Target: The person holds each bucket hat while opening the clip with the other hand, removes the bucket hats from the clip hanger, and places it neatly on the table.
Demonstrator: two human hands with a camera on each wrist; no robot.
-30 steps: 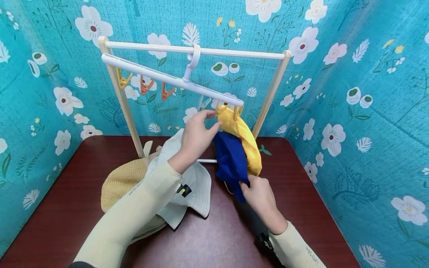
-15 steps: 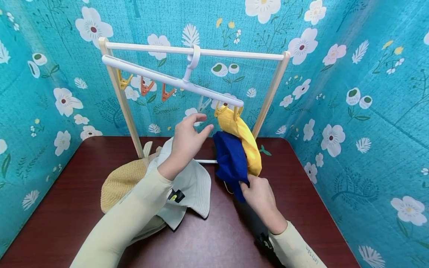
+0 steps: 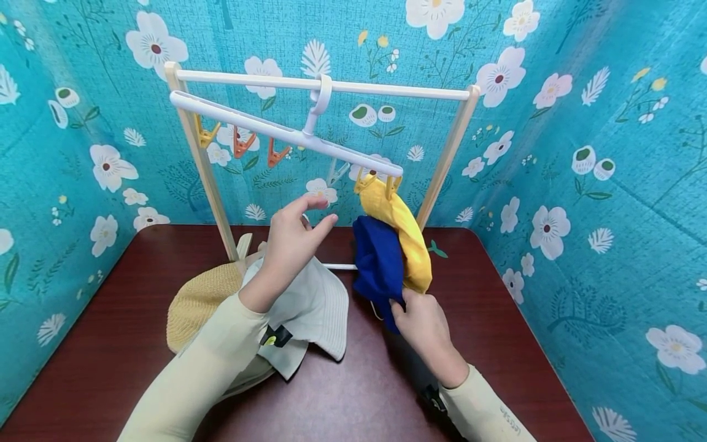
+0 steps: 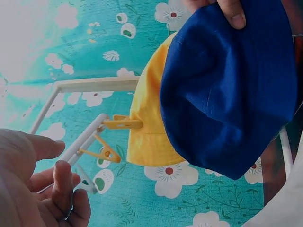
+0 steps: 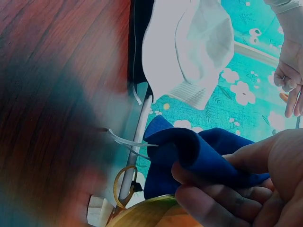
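Observation:
My right hand (image 3: 424, 320) pinches the edge of a blue bucket hat (image 3: 380, 258) between thumb and fingers; the right wrist view shows the folded blue cloth (image 5: 199, 156) in its grip. Behind the blue hat, a yellow hat (image 3: 411, 236) hangs from a yellow clip (image 3: 393, 186) at the right end of the white hanger (image 3: 265, 127). Beside it, a second yellow clip (image 4: 108, 154) dangles apart from the cloth in the left wrist view. My left hand (image 3: 289, 242) hovers left of the hats, thumb and index finger apart, holding nothing.
The hanger tilts on the crossbar (image 3: 397, 89) of a wooden rack. Several other clips, including an orange one (image 3: 243, 144), hang along it. On the table (image 3: 353, 393) lie a pale grey hat (image 3: 317, 301) and a tan straw hat (image 3: 204, 298). Patterned cloth encloses the back and sides.
My left hand has let go near the yellow clip and moved left and down, away from the hats. The right hand has barely shifted, still gripping the blue hat.

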